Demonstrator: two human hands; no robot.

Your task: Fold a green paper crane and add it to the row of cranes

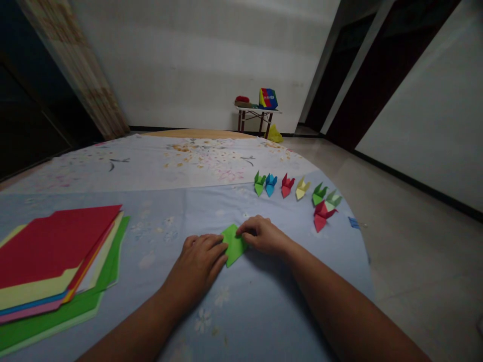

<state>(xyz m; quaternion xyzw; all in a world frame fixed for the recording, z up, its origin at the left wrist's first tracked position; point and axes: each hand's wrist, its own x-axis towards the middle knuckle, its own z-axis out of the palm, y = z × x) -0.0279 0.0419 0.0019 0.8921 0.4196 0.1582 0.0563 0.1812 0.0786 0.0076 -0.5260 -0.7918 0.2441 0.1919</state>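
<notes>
A folded green paper [234, 246] lies on the blue flowered cloth [264, 311] in front of me. My left hand [198, 264] rests flat on the cloth with its fingertips pressing the paper's left edge. My right hand [261, 235] is curled, its fingers pinching the paper's upper right edge. Both hands touch the same sheet.
A stack of coloured paper sheets [56, 261] lies at the left. Several folded paper figures [298, 191] stand in a row beyond my right hand. A small table [256, 114] with a colourful box stands by the far wall. The bare floor [415, 241] is at the right.
</notes>
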